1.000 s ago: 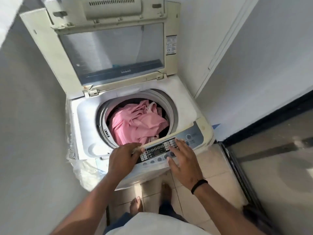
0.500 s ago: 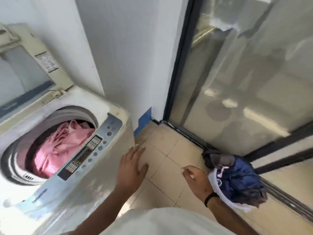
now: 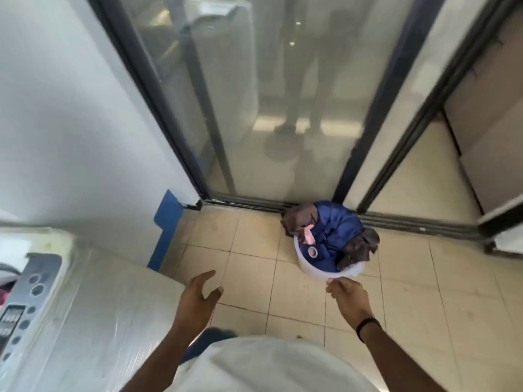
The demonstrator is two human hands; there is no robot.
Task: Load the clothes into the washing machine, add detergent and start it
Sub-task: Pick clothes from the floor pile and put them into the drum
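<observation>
1. Since half a second ago the view has swung further right: the washing machine (image 3: 42, 315) has slid to the lower left edge, only a sliver of pink cloth (image 3: 3, 298) shows in its tub, and the basin of clothes (image 3: 329, 274) now sits near the middle of the floor view instead of at the right.
2. The left hand (image 3: 198, 298) has come away from the machine's front and hangs over the tiles, palm down, fingers spread and relaxed, thumb apart, holding nothing.
3. The right hand (image 3: 346, 297) reaches forward toward the basin, its fingers loosely curled; its fingertips lie just at the basin's near rim, and whether they touch it cannot be told. A black band (image 3: 368, 325) circles that wrist.
4. The basin is round, pale, smooth plastic, standing on the floor against the track of the sliding glass door (image 3: 254, 94).
5. It is heaped with a glossy navy garment (image 3: 336, 230) bearing a round badge, crumpled dark brown cloth (image 3: 300, 219) at each side, and a scrap of pink.
6. The machine's front is wrapped in wrinkled clear film; its grey control panel (image 3: 27, 301) carries round buttons.
7. The floor (image 3: 249, 267) is beige square tile with dark grout.
</observation>
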